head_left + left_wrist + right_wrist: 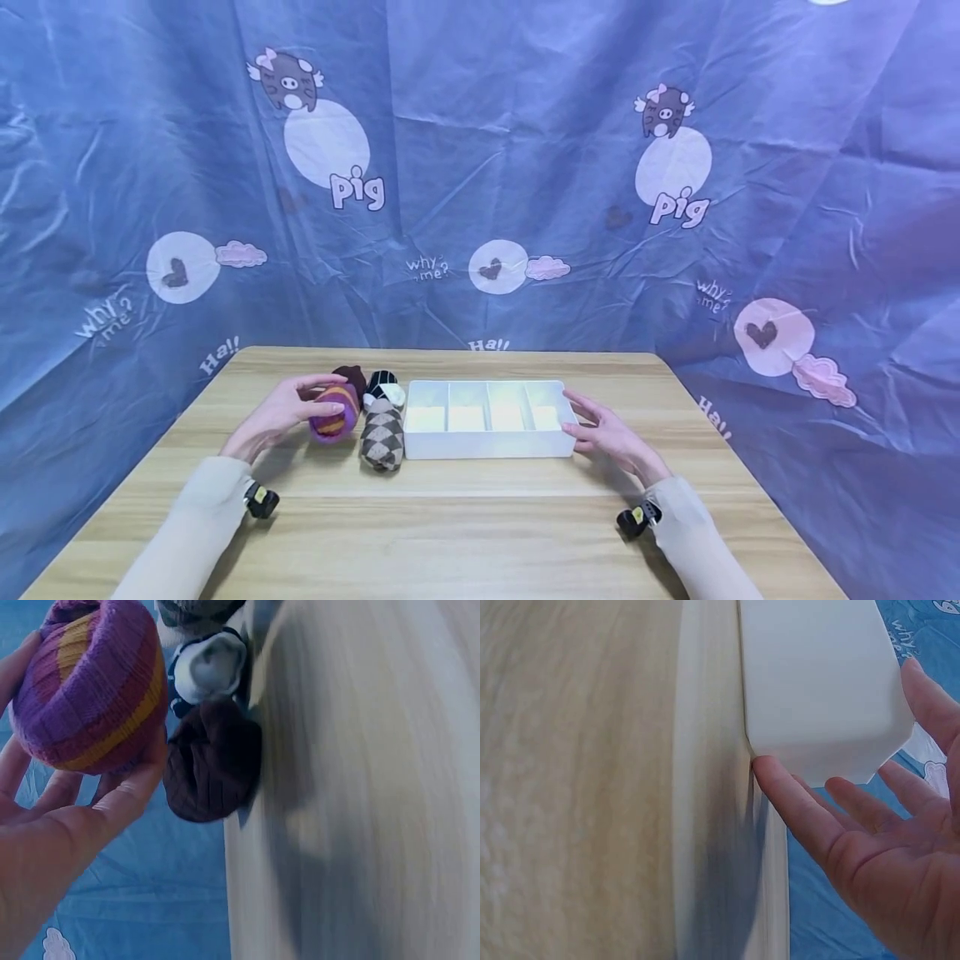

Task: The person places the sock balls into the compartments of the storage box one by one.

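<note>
My left hand (279, 414) grips a rolled pair of purple, maroon and yellow striped socks (97, 697), with the thumb on one side and fingers on the other. In the left wrist view the striped roll is held up off the table. Beyond it sits a dark brown rolled pair of socks (214, 765). At the right end of a white four-part box (487, 446) is my right hand (613, 435), its fingers extended. One fingertip (767, 766) meets the lower corner of the box's end wall, and the thumb lies along the other side.
A grey-and-brown diamond-patterned rolled pair of socks (382, 435) lies against the box's left end. Behind it is a black-and-white rolled pair (384, 383). All stand on a wooden table (450, 533), with a blue printed cloth (465, 167) hanging behind.
</note>
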Action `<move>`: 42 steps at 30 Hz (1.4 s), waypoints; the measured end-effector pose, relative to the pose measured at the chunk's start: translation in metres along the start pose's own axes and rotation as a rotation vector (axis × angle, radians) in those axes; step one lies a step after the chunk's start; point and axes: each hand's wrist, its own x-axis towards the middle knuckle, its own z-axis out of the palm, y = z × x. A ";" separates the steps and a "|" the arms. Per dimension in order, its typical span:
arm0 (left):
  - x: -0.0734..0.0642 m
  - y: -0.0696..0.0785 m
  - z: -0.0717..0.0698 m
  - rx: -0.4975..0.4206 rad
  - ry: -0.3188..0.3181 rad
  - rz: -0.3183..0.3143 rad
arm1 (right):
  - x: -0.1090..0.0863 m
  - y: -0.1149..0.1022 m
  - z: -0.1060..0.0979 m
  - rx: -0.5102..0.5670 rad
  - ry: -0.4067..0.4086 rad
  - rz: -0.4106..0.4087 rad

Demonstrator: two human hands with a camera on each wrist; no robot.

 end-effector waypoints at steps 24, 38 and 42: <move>0.034 0.020 0.037 -0.086 0.173 0.079 | 0.004 0.001 -0.001 0.008 -0.040 -0.005; 0.046 0.033 0.066 -0.141 0.132 0.157 | 0.001 0.002 -0.002 0.026 -0.038 -0.011; 0.050 0.037 0.076 -0.139 0.102 0.171 | 0.001 0.001 -0.003 0.023 -0.043 -0.013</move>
